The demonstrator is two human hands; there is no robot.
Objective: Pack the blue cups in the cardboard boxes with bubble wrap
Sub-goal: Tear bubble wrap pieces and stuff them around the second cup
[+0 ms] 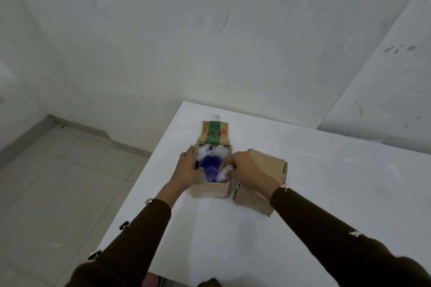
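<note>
Hands inside cardboard box (210,190) on white table (326,193).
Left hand (186,170) grips its left wall; right hand (247,170) pinches bubble wrap (211,152) beside the blue cup (208,165) lying inside. Raised flap (213,133) bears a green band, its print too blurred to read.

Both arms reach forward, brown sleeves (326,228) down to bare wrists. Your left hand (186,170) grips the left wall of the box (210,190): fingers straight along the outside, thumb hooked over the rim. Your right hand (247,170) is knuckles up, fingers curled down, pinching bubble wrap (222,173). Hands near each other, not touching.
</note>
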